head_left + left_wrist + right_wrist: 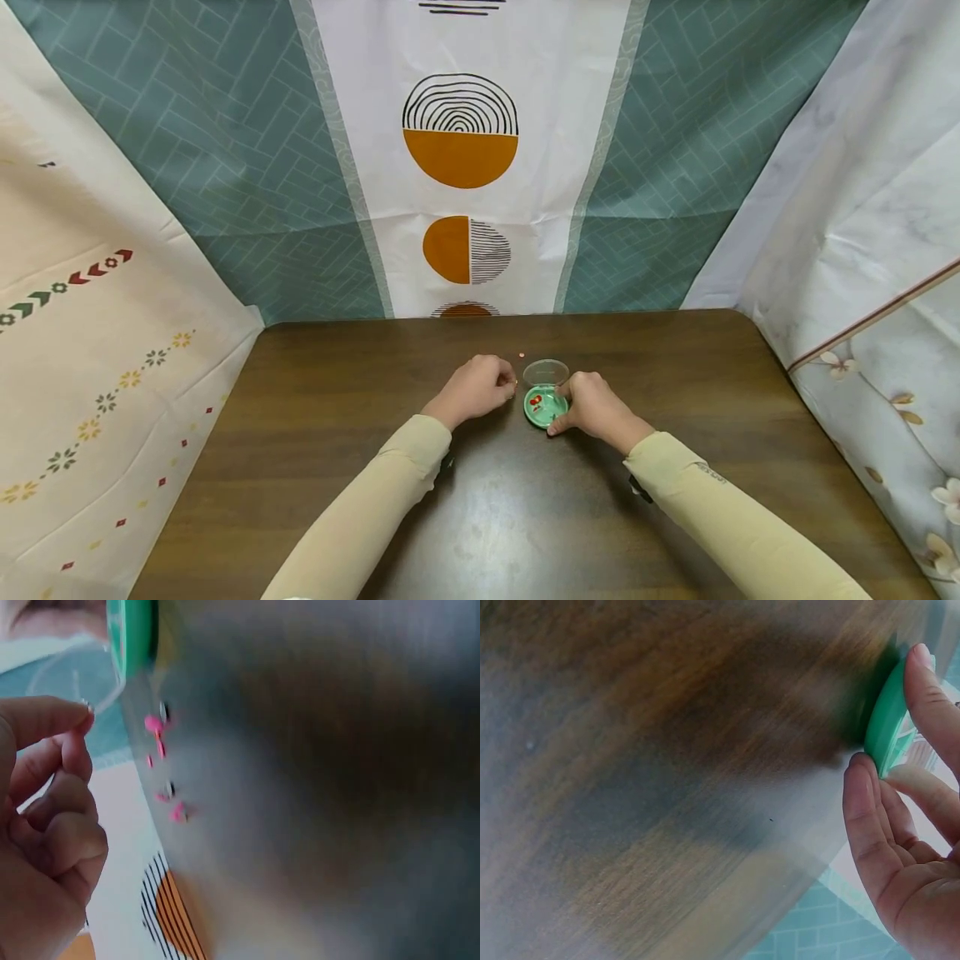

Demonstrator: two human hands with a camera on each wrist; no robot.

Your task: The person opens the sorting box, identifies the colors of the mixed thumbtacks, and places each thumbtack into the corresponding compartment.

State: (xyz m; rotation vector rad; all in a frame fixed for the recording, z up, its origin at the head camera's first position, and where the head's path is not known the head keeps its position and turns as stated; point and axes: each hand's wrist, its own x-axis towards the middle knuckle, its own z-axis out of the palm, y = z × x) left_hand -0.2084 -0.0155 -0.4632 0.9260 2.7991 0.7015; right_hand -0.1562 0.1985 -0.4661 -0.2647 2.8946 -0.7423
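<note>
My right hand (pixel 600 408) grips the near right rim of a small round green case (pixel 534 417), with thumb and fingers around its side. The case's clear round lid (pixel 546 367) stands open at the back. Inside it lie a few small red pieces (pixel 536 400). Just left of the case, my left hand (pixel 477 388) pinches a tiny light, shiny piece (pixel 88 707) between thumb and index finger. Too little of that piece shows to tell its kind. In the right wrist view, the right hand (pixel 907 832) has its fingers at the green case (pixel 889 716).
Several small pink-red pieces with greyish parts (pixel 157 727) lie on the table in the left wrist view. One small red piece (pixel 522 356) shows behind the left hand. The brown wooden table (pixel 337 500) ends against patterned cloth (pixel 465 250) at the back.
</note>
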